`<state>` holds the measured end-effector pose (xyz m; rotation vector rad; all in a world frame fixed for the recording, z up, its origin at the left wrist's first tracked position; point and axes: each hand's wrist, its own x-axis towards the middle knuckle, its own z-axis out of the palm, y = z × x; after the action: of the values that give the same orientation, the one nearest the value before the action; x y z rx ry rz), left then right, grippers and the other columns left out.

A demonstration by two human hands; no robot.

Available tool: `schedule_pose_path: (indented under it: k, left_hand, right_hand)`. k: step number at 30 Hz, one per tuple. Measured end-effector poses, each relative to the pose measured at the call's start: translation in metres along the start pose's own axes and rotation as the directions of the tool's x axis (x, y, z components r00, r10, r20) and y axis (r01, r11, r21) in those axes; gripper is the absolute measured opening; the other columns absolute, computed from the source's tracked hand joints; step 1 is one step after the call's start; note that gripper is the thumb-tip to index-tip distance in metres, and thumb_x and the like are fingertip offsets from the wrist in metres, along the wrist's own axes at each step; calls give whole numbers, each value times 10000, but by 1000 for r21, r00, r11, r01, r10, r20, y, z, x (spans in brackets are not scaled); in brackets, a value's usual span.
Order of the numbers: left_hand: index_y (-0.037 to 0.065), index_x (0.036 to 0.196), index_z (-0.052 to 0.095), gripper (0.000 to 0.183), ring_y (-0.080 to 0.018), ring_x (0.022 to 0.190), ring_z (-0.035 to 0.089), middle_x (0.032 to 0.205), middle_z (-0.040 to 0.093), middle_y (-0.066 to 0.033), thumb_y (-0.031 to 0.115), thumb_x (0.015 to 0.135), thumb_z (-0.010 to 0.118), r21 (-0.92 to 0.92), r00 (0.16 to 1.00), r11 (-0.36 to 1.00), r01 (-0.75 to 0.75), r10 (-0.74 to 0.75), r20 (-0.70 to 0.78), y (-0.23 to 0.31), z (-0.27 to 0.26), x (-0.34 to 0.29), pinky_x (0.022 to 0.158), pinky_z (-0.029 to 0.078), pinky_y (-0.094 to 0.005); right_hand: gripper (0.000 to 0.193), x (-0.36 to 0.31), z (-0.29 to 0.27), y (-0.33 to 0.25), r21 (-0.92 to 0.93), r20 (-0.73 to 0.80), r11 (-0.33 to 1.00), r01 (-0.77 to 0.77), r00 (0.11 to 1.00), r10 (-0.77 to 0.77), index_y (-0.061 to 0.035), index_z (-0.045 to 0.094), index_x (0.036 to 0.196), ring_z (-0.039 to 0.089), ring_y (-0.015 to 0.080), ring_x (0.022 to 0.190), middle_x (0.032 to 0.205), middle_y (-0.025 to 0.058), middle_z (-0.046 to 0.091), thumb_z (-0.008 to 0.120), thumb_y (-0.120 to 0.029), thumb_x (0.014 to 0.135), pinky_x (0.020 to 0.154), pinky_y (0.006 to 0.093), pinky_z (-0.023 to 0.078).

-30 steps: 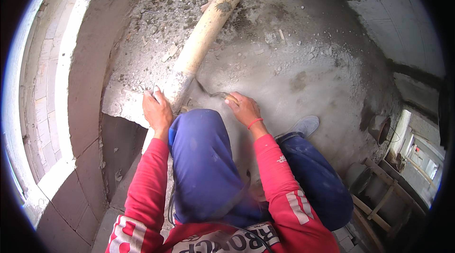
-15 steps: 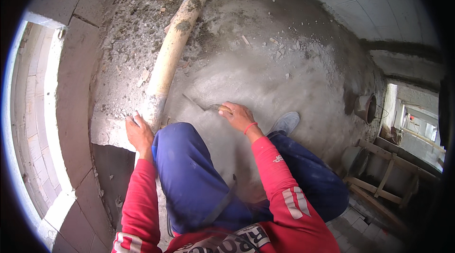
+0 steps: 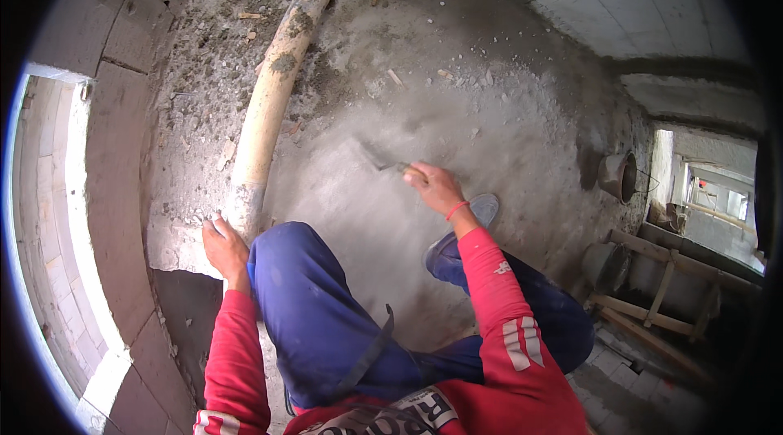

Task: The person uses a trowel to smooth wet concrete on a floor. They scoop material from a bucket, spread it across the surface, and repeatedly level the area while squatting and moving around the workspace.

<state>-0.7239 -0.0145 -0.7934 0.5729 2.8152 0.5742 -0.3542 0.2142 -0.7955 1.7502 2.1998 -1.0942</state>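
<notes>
Watching remotely, I see the right hand (image 3: 438,190) closed round the trowel (image 3: 382,167), probably to steer its blade over the grey floor (image 3: 326,190); the left hand (image 3: 226,252) is beside the pole's near end (image 3: 244,203), perhaps for balance, its grip unclear.

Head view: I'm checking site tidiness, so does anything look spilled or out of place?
Yes: pale chips lie scattered on the grey floor beyond the trowel, as if spilled, and dark patches, perhaps mortar, blotch the pale pole.
</notes>
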Motion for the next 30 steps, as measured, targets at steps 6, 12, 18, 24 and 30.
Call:
schedule_pose_path:
  k: [6, 12, 18, 24, 30]
  left_hand:
    - [-63, 1124, 628, 483, -468, 1037, 598, 1078, 651, -298, 364, 1062, 412, -46, 997, 999, 5, -2, 72, 10, 8, 0, 913, 444, -509]
    - [-99, 1174, 623, 524, -470, 1094, 597, 1147, 648, -317, 368, 1062, 414, 23, 997, 999, 40, -42, 60, 5, -4, 0, 968, 440, -496]
    - [-113, 1208, 615, 575, -469, 1097, 603, 1157, 650, -323, 401, 1072, 393, 60, 1000, 998, -17, 16, 8, -11, 9, 1, 975, 440, -494]
    - [-110, 1177, 620, 560, -476, 1076, 601, 1132, 651, -322, 391, 1072, 393, 35, 998, 999, -17, 14, 66, 2, 6, -1, 953, 442, -495]
    - [-97, 1158, 631, 553, -477, 1065, 603, 1118, 655, -318, 394, 1072, 392, 36, 999, 999, 7, -9, 52, 1, 3, 0, 943, 444, -497]
  right_hand:
    - [470, 18, -28, 99, 74, -423, 991, -111, 897, 132, -121, 689, 1225, 660, 415, 1085, 1152, 186, 713, 623, -491, 942, 905, 469, 524]
    - [452, 15, -76, 62, -70, -345, 967, -245, 915, 207, -131, 692, 1207, 674, 412, 1028, 1105, 183, 723, 624, -492, 945, 831, 478, 539]
    - [507, -30, 27, -5, 39, 266, 994, 98, 958, -105, -81, 682, 1261, 658, 360, 1132, 1195, 184, 706, 673, -463, 928, 961, 429, 509]
    - [562, -11, -58, 158, 38, -328, 983, -178, 927, 180, -16, 661, 1281, 646, 365, 1192, 1256, 230, 680, 676, -461, 937, 994, 415, 504]
    - [537, -4, -85, 122, 18, -247, 987, -158, 956, 157, -53, 659, 1292, 677, 355, 1130, 1194, 222, 701, 688, -444, 926, 960, 404, 523]
